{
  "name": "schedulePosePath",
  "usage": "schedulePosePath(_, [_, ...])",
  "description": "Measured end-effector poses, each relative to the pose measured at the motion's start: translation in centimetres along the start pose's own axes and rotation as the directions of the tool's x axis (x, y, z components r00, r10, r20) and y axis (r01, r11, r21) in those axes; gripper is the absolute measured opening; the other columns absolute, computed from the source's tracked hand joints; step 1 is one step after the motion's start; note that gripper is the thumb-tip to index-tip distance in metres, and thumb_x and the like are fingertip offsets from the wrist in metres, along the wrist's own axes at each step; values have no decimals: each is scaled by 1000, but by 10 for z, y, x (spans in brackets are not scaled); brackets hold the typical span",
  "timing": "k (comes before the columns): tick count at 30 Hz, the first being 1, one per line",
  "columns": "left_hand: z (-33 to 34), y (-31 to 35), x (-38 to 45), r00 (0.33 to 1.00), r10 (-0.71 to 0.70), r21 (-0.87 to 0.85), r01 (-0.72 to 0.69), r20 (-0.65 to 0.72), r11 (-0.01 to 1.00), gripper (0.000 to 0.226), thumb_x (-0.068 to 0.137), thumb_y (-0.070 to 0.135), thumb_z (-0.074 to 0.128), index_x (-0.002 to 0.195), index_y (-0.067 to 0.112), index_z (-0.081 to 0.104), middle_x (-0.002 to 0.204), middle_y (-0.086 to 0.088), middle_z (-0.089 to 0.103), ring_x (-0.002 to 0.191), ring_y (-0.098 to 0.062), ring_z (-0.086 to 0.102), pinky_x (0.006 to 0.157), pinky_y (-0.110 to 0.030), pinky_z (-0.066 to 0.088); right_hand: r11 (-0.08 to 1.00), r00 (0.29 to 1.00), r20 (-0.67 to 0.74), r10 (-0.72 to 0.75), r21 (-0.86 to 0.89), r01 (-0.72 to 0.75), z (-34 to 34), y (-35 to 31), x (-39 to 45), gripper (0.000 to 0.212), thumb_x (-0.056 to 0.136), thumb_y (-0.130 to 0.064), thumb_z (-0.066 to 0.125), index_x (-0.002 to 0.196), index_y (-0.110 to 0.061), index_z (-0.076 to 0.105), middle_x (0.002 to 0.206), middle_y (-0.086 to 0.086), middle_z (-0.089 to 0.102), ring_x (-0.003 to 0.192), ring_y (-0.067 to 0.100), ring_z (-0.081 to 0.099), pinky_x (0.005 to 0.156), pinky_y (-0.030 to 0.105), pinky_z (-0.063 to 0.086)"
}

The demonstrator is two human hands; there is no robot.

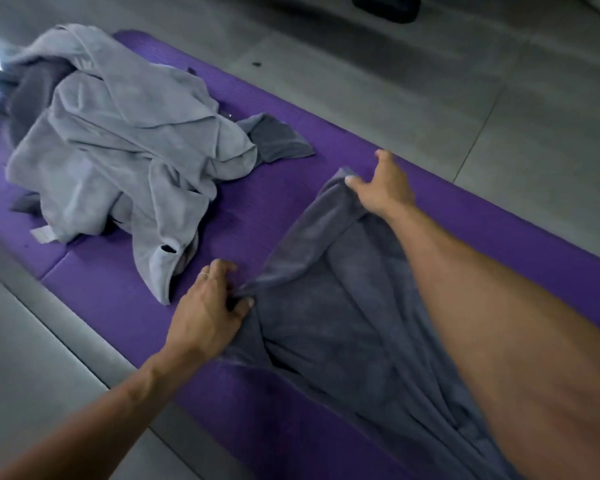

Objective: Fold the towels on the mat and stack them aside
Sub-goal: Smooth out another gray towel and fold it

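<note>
A dark grey towel (340, 306) lies stretched along the purple mat (264, 188), running toward the bottom right. My left hand (212, 306) pinches the towel's near-left corner against the mat. My right hand (381, 188) grips the towel's far corner, which is bunched under its thumb and fingers. A crumpled heap of light grey towels (118, 140) sits on the mat's far left, with darker grey towels (278, 140) poking out from beneath it.
Grey floor tiles (430, 98) surround the mat. A dark object (385, 6) sits on the floor at the top edge. Bright light falls in at the far left. Bare purple mat lies between the heap and the dark towel.
</note>
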State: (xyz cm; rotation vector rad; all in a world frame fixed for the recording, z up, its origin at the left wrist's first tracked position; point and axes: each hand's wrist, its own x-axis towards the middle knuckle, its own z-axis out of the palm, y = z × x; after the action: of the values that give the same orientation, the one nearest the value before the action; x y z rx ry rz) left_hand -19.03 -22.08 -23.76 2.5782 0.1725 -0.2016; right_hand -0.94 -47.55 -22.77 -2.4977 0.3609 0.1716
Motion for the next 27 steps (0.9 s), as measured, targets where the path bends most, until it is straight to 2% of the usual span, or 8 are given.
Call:
schedulePosePath(2, [7,4,4,999,41,150,-41,0,988,64,78,36,74,131,16,45,118,-8,49,106,-29,53,84,-44,48,992,1000,16,-26,-127,28,1,6,-12,62,91,-43,59,143,-18,36,145,9,42,134,32,38,105,51,34])
schedulePosePath(6, [22,30,6,914,406,308,-392,21,867,53,76,42,61,121,15,56,126,-8,53,111,-30,52,86,-45,48,933,981,-1,-194,-310,184,-22,67,-55,45,95,-32,52,136,-13,46,134,12,50,125,33,45,100,48,35])
schedulePosePath(10, [52,70,16,763,580,260,-644,287,719,62,80,49,43,129,14,56,129,-7,58,120,-30,56,96,-44,47,974,997,-58,42,-222,-54,-77,158,-101,50,88,-25,59,135,-14,50,125,5,59,117,28,55,102,48,41])
schedulePosePath(12, [67,93,19,727,564,247,-673,392,697,75,80,57,35,142,15,45,143,-7,49,135,-30,43,108,-46,36,971,974,86,209,-135,-197,-98,188,-124,48,83,-26,67,130,-19,56,115,-1,64,105,20,60,99,39,46])
schedulePosePath(15, [88,123,19,696,516,218,-677,500,703,91,76,70,10,153,23,20,159,-1,21,148,-25,13,119,-48,12,947,940,273,207,-299,-122,-101,212,-144,21,83,-23,67,104,-21,64,96,-1,67,94,22,63,83,32,49])
schedulePosePath(19, [113,133,19,695,417,300,-664,586,685,99,67,74,-4,153,29,17,163,-2,4,149,-28,0,117,-56,6,959,981,-116,157,-221,-180,-98,216,-130,24,86,-32,64,107,-20,62,104,4,67,103,30,61,88,41,49])
schedulePosePath(22, [119,137,16,686,526,330,-715,503,617,87,79,69,18,142,16,45,151,-16,36,140,-40,31,109,-62,28,976,985,-13,169,-135,-170,-105,224,-127,41,92,-47,55,122,-19,59,120,5,64,114,28,58,98,46,45])
schedulePosePath(27, [140,202,29,454,814,227,-890,362,396,63,83,51,40,123,6,61,125,-14,61,120,-36,56,95,-50,49,769,961,109,252,-625,-131,-158,300,-163,56,94,-41,49,146,-26,38,152,-1,39,137,21,38,116,50,19])
